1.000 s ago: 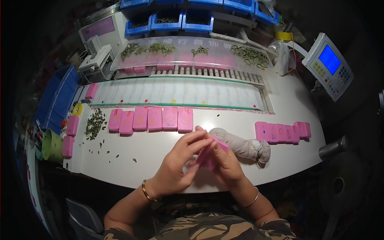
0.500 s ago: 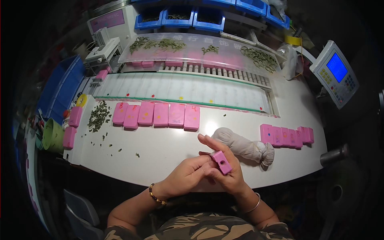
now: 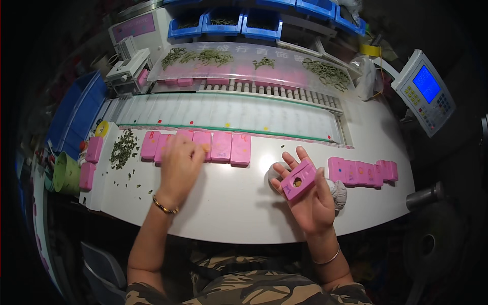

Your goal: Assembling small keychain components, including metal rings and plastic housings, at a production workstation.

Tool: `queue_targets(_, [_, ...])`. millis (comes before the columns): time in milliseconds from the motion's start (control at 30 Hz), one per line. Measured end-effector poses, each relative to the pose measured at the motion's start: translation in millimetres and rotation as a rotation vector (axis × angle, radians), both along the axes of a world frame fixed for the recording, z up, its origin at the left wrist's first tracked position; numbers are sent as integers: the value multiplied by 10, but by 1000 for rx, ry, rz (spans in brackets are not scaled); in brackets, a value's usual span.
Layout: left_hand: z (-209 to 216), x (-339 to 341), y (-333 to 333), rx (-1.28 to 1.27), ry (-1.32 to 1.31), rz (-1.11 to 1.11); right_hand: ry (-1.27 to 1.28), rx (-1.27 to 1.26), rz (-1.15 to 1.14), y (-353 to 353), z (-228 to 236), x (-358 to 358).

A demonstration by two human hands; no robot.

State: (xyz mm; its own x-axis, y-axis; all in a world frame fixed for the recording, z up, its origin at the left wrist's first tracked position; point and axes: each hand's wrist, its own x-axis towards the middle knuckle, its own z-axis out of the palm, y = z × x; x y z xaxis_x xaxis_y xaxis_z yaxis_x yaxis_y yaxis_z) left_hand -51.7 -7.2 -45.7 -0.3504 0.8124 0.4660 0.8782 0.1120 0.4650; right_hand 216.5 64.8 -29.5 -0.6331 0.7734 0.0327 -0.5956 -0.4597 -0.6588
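My right hand is turned palm up and holds a pink rubber mould across its fingers, the thumb along one side. A round hole with something yellowish inside shows in the mould's upper face. My left hand is above a row of pink moulds standing side by side, covering part of the second and third from the left. Its fingers are smeared by motion, so what they hold, if anything, cannot be made out. Behind my right hand lies a pale cloth bundle, mostly hidden.
Small dark green bits lie at the left. More pink moulds stand at the right. Beyond are a long white tray, rollers, a clear sheet bearing green rings, and blue bins. A control panel stands right.
My hands have parted. The left has swung left to the mould row; the right has turned palm up with its mould. The pink mould by the machine at far left has moved into it.
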Motion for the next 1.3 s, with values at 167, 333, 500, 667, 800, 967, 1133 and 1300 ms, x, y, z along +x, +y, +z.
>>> queue_targets(167, [-24,-318,-51,-29,208,186,-146,101,-2,-108,61,-48])
queue_targets(333, [130,240,-79,157,-360,-226,-366,316,-51,-154,18,-103])
queue_targets(500, [201,890,-154,-65,-733,-758,-683,1134,-303,-204,118,-192])
queue_targets(667, [252,770,-163,-273,-977,-854,-570,1076,-125,-103,270,-82])
queue_targets(800, [328,792,-189,-230,-1445,-769,-459,888,-106,-78,198,-49])
queue_targets(967, [264,1040,-66,289,-1907,-660,-586,1233,-382,-254,187,-213])
queue_targets(1133, [128,897,26,175,-2146,-598,-730,1478,-318,-460,190,-275])
queue_targets(1300, [97,943,14,181,-2053,-390,-684,1311,-394,-324,201,-241])
